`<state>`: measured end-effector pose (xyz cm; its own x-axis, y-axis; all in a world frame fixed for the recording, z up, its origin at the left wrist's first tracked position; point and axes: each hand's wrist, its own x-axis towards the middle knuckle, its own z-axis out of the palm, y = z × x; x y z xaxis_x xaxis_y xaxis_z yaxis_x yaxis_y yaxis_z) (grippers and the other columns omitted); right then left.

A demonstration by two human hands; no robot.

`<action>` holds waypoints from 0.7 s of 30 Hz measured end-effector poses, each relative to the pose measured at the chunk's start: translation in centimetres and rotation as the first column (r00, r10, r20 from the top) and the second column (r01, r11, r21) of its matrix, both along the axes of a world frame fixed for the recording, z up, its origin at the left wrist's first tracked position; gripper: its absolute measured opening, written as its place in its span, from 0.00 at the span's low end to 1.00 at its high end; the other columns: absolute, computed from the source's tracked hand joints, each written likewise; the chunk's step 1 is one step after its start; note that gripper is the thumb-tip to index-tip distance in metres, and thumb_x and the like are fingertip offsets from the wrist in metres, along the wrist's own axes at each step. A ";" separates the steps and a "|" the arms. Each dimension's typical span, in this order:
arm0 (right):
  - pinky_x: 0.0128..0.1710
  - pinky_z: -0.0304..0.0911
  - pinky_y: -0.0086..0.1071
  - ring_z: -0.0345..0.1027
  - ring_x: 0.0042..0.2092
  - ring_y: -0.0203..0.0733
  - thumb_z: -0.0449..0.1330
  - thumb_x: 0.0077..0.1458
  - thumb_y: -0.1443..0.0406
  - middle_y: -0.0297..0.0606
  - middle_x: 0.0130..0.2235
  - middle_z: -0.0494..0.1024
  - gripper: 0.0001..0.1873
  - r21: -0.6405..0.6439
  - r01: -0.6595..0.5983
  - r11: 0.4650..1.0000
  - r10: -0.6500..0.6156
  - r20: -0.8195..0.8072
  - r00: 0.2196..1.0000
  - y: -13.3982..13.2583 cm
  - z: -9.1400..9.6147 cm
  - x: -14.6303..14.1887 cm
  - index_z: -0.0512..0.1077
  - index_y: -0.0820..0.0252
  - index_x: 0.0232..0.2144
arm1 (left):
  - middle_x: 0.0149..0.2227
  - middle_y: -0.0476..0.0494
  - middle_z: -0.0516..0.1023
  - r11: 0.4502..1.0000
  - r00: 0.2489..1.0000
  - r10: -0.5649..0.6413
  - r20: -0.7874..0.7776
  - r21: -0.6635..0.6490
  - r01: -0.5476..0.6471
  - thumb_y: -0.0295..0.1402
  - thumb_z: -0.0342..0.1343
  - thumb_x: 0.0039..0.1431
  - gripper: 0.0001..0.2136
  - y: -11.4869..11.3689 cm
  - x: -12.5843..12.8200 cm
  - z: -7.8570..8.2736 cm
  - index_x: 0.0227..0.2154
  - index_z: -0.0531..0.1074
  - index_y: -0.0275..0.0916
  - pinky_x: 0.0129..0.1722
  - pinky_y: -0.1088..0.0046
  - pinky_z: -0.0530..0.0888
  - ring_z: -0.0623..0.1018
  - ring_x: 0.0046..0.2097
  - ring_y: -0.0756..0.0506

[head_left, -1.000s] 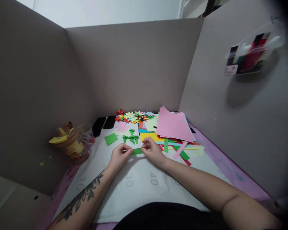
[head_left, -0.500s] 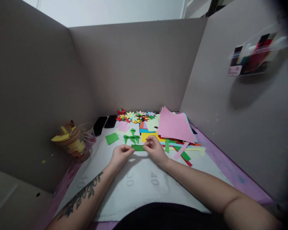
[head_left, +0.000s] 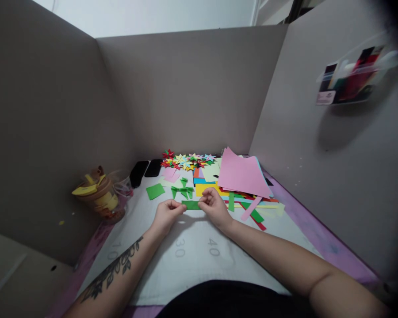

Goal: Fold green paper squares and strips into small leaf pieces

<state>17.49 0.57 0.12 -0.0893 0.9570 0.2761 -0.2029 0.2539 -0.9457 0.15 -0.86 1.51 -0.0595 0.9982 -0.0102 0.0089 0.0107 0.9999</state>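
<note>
Holding level between both hands, the green paper strip [head_left: 191, 205] now lies flat against the white desk [head_left: 192, 260] mat, where a second ago it sat tilted and slightly nearer the person. Beyond the grip sit the pink sheet [head_left: 240, 174] on stacked coloured paper, then folded green bows [head_left: 183, 191] and a green square [head_left: 154, 191]. Left hand [head_left: 165, 215] pinches the strip's left end, right hand [head_left: 213, 206] its right end, each grip clamped; the folding looks paused mid-crease.
</note>
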 end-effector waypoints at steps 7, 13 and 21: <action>0.28 0.56 0.27 0.61 0.27 0.33 0.59 0.43 0.69 0.26 0.25 0.66 0.15 0.009 0.015 1.000 -0.015 0.018 1.000 0.0 0.0 0.0 0.58 0.56 0.34 | 0.18 0.51 0.72 1.000 1.000 -0.022 0.002 0.018 0.022 0.34 0.65 0.38 0.12 0.0 -0.1 -0.1 0.17 0.66 0.35 0.23 0.79 0.62 0.68 0.22 0.53; 0.28 0.56 0.27 0.61 0.27 0.33 0.59 0.43 0.69 0.26 0.25 0.66 0.15 0.007 0.009 1.000 -0.009 0.008 1.000 0.2 -0.3 0.1 0.59 0.56 0.34 | 0.16 0.58 0.69 0.995 0.976 -0.089 0.200 0.054 0.080 0.31 0.65 0.37 0.16 0.1 0.1 -0.3 0.22 0.60 0.38 0.23 0.81 0.61 0.67 0.20 0.55; 0.29 0.56 0.27 0.61 0.26 0.33 0.59 0.43 0.69 0.26 0.24 0.66 0.14 -0.004 0.016 1.000 -0.015 0.051 0.999 0.2 -0.4 0.2 0.59 0.57 0.33 | 0.20 0.50 0.75 0.998 0.994 -0.052 0.097 -0.032 0.055 0.33 0.65 0.37 0.14 0.3 0.0 -0.4 0.29 0.70 0.35 0.24 0.79 0.65 0.71 0.23 0.52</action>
